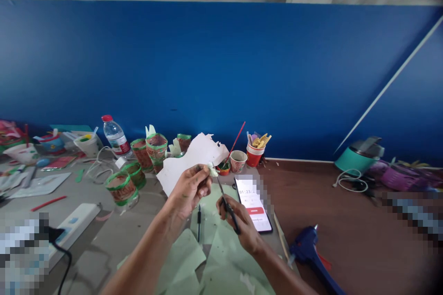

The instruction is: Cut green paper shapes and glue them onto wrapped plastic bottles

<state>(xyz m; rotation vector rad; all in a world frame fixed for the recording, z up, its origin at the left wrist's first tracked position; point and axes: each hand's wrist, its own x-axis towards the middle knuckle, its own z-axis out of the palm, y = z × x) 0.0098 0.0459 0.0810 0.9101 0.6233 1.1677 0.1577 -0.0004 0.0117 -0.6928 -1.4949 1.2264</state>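
Observation:
My left hand point(195, 184) pinches a small pale, crumpled-looking piece of paper point(212, 169) between thumb and fingers. In my right hand point(238, 221) is a pair of dark-handled scissors point(228, 207), my fingers wrapped about the handles. The blades point up and away, their tips close to the underside of the paper piece; whether they touch it I cannot tell. Beneath both hands lie pale green paper sheets point(221, 258), with a black pen point(199, 223) on them. A torn white sheet point(180, 166) stands behind my left hand.
Right of my hands lies a phone point(254, 203) showing a timer. A blue glue gun point(306, 244) rests at the lower right. Several green-rimmed brown cups point(122, 189), a water bottle point(116, 137) and a white power strip point(78, 228) stand left. Behind are a paper cup point(238, 162) and a red cup point(255, 156).

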